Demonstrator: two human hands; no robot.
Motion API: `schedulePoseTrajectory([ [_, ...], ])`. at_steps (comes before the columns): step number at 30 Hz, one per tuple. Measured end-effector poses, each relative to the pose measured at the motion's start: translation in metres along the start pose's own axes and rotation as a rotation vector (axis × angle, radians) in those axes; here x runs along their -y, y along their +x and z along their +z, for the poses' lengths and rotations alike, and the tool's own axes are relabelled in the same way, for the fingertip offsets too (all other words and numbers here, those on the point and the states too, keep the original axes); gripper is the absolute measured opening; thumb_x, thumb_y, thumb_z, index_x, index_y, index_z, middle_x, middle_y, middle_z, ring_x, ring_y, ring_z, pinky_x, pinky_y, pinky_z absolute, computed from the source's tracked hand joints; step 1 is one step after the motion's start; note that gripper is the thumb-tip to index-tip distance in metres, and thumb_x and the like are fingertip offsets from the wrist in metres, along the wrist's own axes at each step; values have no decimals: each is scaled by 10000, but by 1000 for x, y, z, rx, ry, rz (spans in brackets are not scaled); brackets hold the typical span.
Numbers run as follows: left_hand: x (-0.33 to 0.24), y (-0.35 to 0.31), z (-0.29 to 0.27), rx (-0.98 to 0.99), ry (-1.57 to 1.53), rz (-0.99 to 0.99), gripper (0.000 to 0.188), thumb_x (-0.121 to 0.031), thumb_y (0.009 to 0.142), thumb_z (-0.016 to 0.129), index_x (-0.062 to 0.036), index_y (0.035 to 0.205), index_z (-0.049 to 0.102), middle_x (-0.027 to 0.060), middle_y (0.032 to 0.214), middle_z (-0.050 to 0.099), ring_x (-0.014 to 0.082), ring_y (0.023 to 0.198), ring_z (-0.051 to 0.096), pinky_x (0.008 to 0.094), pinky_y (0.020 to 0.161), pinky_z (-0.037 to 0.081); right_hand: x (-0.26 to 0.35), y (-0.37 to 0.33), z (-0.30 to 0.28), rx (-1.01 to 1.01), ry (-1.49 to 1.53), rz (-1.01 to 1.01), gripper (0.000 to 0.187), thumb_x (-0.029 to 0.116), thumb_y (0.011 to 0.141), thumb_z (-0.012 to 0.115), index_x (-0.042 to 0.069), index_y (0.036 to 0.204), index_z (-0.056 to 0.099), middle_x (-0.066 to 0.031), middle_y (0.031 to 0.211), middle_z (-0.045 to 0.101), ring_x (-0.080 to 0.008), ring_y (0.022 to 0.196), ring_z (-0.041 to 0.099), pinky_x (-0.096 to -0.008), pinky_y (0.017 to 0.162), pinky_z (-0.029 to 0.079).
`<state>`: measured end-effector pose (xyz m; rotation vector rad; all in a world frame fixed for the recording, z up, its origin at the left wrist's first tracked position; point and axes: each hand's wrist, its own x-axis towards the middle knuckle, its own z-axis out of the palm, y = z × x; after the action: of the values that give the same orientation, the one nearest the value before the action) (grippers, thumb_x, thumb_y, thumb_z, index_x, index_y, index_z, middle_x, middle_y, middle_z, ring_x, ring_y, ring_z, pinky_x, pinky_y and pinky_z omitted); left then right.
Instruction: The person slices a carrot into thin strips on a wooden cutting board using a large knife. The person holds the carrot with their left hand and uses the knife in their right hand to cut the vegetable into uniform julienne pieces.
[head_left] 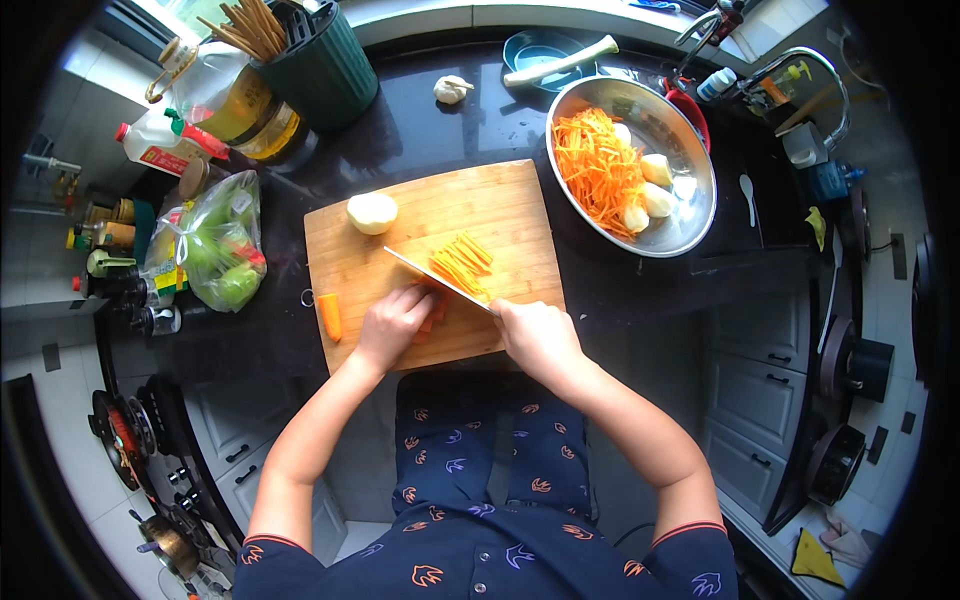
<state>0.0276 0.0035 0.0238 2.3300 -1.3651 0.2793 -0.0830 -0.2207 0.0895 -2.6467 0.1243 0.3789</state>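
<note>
Head view shows a person cutting carrot on a pale wooden cutting board point(500, 215) that lies on the dark countertop point(420, 130). The right hand point(538, 335) is closed around the handle of a long steel knife point(440, 280), and the blade goes to the far left across the board. The left hand point(393, 322), fingers curled together, presses down flat orange carrot slices point(432, 318) just beside the blade. Thin carrot sticks point(463, 262) lie on the far side of the knife. A short carrot stump point(330, 316) rests near the left edge, a peeled white onion point(372, 212) at the far left corner. On the right stands a round steel bowl point(690, 215). I think the risk is the fingertips: they are very near the edge, and the stacked slices could slide under the pressure
</note>
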Motion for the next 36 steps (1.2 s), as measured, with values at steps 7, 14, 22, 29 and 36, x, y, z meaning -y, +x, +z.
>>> schedulePoseTrajectory([
  [7,7,1,8,-38,-29,-15,210,-76,691,739,-153,884,711,35,819,644,215,794,682,340,636,581,11,-19,-12,-36,-48,-38,249,124,951,573,95,1172,685,-177,702,686,-360,658,703,-470,604,570],
  [14,9,3,7,-46,-30,42,198,-89,692,747,-147,880,724,24,845,645,215,818,683,334,626,575,5,-27,-22,-4,-51,-43,201,83,900,569,71,1088,639,-179,698,686,-352,658,710,-463,585,564],
  [22,6,3,6,-64,-72,-12,214,-72,653,765,-137,852,721,23,846,650,215,813,688,344,617,579,2,-26,-16,85,-87,35,277,94,913,579,112,1179,655,-165,698,684,-350,638,700,-467,572,554],
  [29,4,6,2,-35,-94,-54,183,-74,659,754,-146,824,717,24,779,637,218,755,677,341,597,577,0,-14,-1,-5,-72,-20,276,90,896,590,118,1160,662,-164,707,691,-345,646,707,-453,578,563],
  [36,11,5,-2,44,-76,21,197,-87,677,756,-143,861,717,31,848,642,230,819,674,355,653,587,-6,-22,-9,-30,-54,-57,316,85,889,577,105,1198,644,-158,693,693,-326,656,720,-445,580,564],
])
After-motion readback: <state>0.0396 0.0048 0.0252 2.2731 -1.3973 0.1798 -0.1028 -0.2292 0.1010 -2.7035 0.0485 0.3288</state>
